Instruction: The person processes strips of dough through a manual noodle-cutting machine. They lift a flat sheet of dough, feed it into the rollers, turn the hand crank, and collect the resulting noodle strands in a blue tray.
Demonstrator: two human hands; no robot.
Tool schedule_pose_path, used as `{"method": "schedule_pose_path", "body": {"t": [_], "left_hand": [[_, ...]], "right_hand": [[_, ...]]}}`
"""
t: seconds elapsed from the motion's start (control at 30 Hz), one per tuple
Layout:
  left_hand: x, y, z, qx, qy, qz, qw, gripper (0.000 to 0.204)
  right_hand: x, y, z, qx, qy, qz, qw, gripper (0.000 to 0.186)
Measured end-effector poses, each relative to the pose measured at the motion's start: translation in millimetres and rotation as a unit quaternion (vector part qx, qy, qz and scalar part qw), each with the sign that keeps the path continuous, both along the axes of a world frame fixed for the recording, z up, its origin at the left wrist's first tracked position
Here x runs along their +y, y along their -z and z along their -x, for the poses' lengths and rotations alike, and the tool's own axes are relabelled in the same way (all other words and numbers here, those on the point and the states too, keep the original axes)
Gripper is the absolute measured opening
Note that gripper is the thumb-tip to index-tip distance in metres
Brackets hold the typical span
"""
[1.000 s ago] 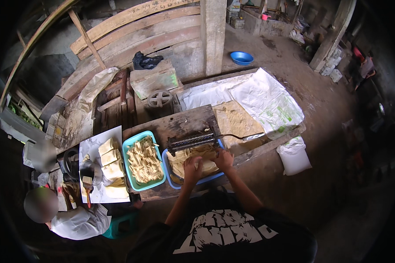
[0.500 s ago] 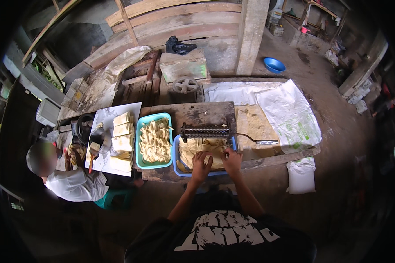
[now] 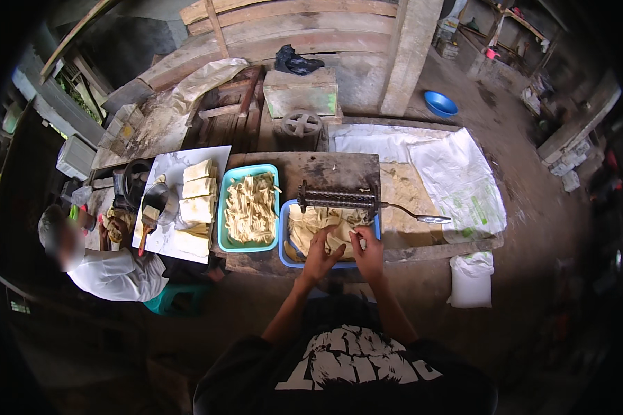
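Both hands are over a blue tray [image 3: 282,238] of pale, thin dough pieces [image 3: 304,225]. A flat dough sheet [image 3: 338,235] lies between them. My left hand [image 3: 320,254] touches its left side, with thumb and fingers spread apart. My right hand [image 3: 369,252] pinches the sheet's right side between thumb and fingers. Just beyond the hands, a ridged metal roller cutter [image 3: 339,198] spans the tray's far part, its crank handle [image 3: 432,219] reaching out to the right. Part of the tray's contents is hidden under the roller and my hands.
Left of the blue tray stands a turquoise tray [image 3: 220,232] of cut dough strips. Folded dough sheets [image 3: 198,209] lie on a white board [image 3: 166,238]. A co-worker [image 3: 118,273] sits at the far left. White sacking [image 3: 457,169] covers the right side; a filled white sack [image 3: 471,280] stands below.
The view has shifted, so the table sits slightly higher and further right. My left thumb has spread away from its fingers, and the dough between my hands is lifted more.
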State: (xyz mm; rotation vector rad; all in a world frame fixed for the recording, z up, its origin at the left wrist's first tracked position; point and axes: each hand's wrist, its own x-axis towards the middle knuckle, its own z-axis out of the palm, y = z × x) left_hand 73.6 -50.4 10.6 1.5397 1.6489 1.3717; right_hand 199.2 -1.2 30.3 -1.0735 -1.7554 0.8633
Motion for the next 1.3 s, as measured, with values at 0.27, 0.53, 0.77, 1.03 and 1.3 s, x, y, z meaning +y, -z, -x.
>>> {"method": "schedule_pose_path", "body": {"t": [0.27,0.53,0.77,1.03,1.3], "left_hand": [[-2.2,10.1,3.4,-0.011,0.036,0.036,0.999,0.063],[-5.2,30.3,13.2,0.119,0.010,0.082,0.990,0.064],[9.4,35.7,-4.3,0.160,-0.009,0.118,0.980,0.065],[33.3,38.4,-3.0,0.020,-0.059,0.084,0.994,0.056],[34.4,76.1,15.2,-0.314,-0.022,-0.091,0.945,0.048]], "right_hand": [[1.9,-2.3,-6.3,0.124,0.007,0.092,0.988,0.011],[-2.5,9.6,-15.2,0.139,0.054,0.102,0.984,0.014],[-3.7,5.9,-10.0,0.172,0.051,0.116,0.977,0.015],[-7.3,-1.9,-5.2,0.129,-0.022,0.126,0.983,0.010],[-1.9,9.7,-3.6,0.222,0.013,0.191,0.956,0.012]]}}
